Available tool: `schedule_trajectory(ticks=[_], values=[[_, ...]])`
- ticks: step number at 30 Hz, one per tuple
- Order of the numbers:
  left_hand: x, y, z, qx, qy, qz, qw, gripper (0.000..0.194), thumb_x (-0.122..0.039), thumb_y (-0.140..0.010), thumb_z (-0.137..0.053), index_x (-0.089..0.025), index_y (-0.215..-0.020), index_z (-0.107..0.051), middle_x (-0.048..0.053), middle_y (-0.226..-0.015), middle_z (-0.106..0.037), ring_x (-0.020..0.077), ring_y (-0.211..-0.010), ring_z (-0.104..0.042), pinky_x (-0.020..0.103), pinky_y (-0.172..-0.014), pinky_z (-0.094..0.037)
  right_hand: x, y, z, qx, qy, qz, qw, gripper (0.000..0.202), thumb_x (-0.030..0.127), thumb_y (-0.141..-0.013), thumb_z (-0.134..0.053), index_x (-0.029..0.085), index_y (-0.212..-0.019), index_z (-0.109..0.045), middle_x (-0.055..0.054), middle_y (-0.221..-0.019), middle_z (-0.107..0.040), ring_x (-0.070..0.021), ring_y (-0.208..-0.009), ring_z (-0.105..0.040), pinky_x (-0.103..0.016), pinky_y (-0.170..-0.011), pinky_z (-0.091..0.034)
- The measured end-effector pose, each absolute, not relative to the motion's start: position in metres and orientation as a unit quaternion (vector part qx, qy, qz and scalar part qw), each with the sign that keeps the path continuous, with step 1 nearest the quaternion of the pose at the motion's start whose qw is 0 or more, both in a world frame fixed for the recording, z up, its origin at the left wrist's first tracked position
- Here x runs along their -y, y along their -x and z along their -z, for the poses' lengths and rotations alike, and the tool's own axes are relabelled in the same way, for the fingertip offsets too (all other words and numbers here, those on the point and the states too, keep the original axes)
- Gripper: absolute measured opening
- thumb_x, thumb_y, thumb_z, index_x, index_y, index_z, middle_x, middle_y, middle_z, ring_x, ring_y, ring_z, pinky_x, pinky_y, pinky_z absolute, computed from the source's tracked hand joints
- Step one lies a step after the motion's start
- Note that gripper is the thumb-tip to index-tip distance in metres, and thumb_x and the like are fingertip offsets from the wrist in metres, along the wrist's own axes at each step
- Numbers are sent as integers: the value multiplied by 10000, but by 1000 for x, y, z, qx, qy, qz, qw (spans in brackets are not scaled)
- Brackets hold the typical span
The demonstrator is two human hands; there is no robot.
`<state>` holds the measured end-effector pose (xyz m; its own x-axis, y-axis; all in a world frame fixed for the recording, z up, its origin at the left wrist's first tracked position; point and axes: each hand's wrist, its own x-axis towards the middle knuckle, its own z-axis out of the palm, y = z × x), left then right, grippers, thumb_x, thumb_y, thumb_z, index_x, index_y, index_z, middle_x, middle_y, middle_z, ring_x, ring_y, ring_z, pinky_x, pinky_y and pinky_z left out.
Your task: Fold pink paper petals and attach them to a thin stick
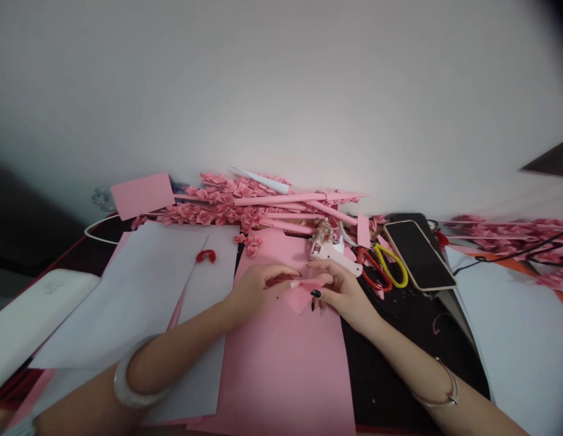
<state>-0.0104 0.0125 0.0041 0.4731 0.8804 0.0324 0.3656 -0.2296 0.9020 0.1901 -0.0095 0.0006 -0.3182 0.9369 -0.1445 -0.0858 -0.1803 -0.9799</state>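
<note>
Between both hands is a small piece of folded pink paper (pixel 300 297), held over a large pink sheet (pixel 285 369). My left hand (pixel 258 287) pinches its left side with the fingertips. On the other side, my right hand (pixel 340 290) grips the paper between thumb and fingers, dark nail polish showing. Part of the folded piece is hidden behind the fingers. Just beyond my right hand lies a pale pink glue gun (pixel 336 254), with a small ornament on it. A few folded pink paper flowers (pixel 251 243) rest at the top of the pink sheet.
Pink paper flower stems (pixel 226 209) are piled along the wall. White sheets (pixel 140 284) lie at left beside a white box-like object (pixel 40 321). A red fuzzy curl (pixel 206 256) sits on them. Scissors with red and yellow handles (pixel 394 266) and a phone (pixel 420 254) lie at right.
</note>
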Motion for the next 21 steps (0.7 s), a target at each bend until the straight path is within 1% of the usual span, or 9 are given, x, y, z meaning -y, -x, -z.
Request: schedule_trajectory(ticks=[2, 4, 5, 9, 12, 14, 17, 19, 21], values=[[-13, 11, -3, -450, -722, -285, 440, 306, -326, -843, -477, -155, -597, -535, -35, -549, -478, 105, -533, -451, 223, -500, -322, 9, -190, -1, 507, 438, -637, 382, 440, 229, -699, -706, 164, -1070, -477, 32, -646, -618, -87, -477, -577, -186, -437, -446], [-13, 11, -2, -456, -716, -289, 443, 359, -339, -853, -448, -162, -541, -433, -53, -514, -335, 89, -493, -343, 227, -475, -253, 9, -189, -3, 510, 441, -639, 371, 393, 249, -722, -684, 162, -1041, -471, 33, -646, -612, -85, -469, -572, -183, -426, -442], [-13, 11, -2, -454, -710, -292, 451, 350, -337, -852, -446, -163, -550, -420, -54, -526, -312, 88, -499, -323, 226, -477, -244, 9, -189, -3, 513, 440, -639, 368, 354, 264, -733, -671, 162, -1008, -474, 32, -650, -611, -85, -467, -571, -182, -419, -439], [-12, 10, -4, -439, -678, -299, 508, 293, -350, -840, -451, -154, -624, -478, -39, -576, -372, 95, -538, -348, 219, -496, -268, 7, -188, -6, 536, 439, -632, 348, 212, 282, -755, -632, 162, -848, -485, 26, -637, -615, -84, -467, -571, -182, -420, -436], [-12, 9, -5, -413, -648, -290, 570, 277, -358, -837, -451, -144, -675, -517, -29, -605, -420, 99, -557, -380, 216, -511, -292, 7, -189, -5, 554, 432, -627, 336, 176, 305, -787, -593, 158, -816, -500, 22, -580, -620, -89, -444, -563, -195, -429, -446], [-12, 8, -5, -403, -639, -287, 589, 276, -358, -833, -459, -142, -674, -526, -32, -601, -419, 96, -551, -382, 214, -510, -291, 8, -190, -3, 557, 435, -619, 341, 183, 327, -807, -575, 154, -801, -515, 31, -527, -596, -88, -420, -544, -199, -431, -445], [-14, 9, -4, -408, -640, -286, 585, 271, -342, -811, -496, -142, -632, -535, -40, -574, -413, 90, -533, -380, 208, -503, -298, 8, -190, 0, 544, 450, -599, 377, 211, 353, -795, -599, 158, -766, -526, 58, -506, -539, -74, -395, -496, -190, -411, -418], [-15, 9, -3, -413, -638, -279, 586, 251, -325, -796, -518, -140, -633, -563, -34, -576, -451, 96, -542, -412, 209, -514, -331, 8, -190, 0, 533, 457, -589, 399, 232, 373, -779, -619, 162, -749, -528, 66, -514, -516, -67, -390, -474, -186, -398, -402], [-15, 9, -3, -414, -631, -272, 597, 227, -313, -790, -528, -134, -673, -604, -14, -607, -512, 112, -579, -463, 219, -540, -371, 8, -190, -1, 529, 458, -593, 400, 250, 394, -778, -617, 162, -747, -529, 67, -505, -514, -70, -387, -477, -189, -398, -403]])
